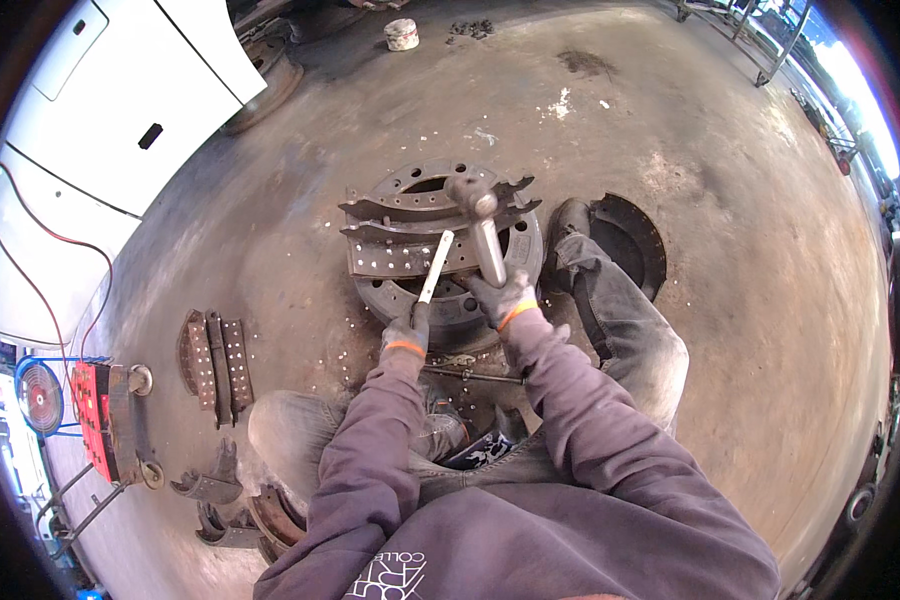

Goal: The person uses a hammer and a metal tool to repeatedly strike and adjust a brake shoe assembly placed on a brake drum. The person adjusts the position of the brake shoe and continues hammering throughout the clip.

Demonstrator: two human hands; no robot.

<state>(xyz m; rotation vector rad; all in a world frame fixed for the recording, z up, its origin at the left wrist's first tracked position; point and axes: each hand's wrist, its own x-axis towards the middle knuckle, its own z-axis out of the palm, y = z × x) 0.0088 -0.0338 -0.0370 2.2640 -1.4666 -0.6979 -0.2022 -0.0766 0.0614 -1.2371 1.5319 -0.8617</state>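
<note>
My left hand (407, 335), in a grey glove with an orange cuff, is closed round the lower end of a flat, pale metal bar (437, 265). The bar slants up toward a curved brake shoe (370, 260) with rows of pale rivets; whether they touch, I cannot tell. In my right hand (502, 297), gloved too, is a hammer (488, 252) with a shiny handle. Its slightly blurred head is raised over the shoe and covers part of it. Under the shoe lies a round brake drum (525, 252) with holes round its face, between my legs.
Another curved dark part (635, 235) lies by my right foot. Riveted brake shoes (220, 360) rest on the floor at left, near a red machine (95, 420). A white vehicle panel (120, 120) fills the upper left. A white bucket (401, 35) stands far off. Small pale bits dot the floor.
</note>
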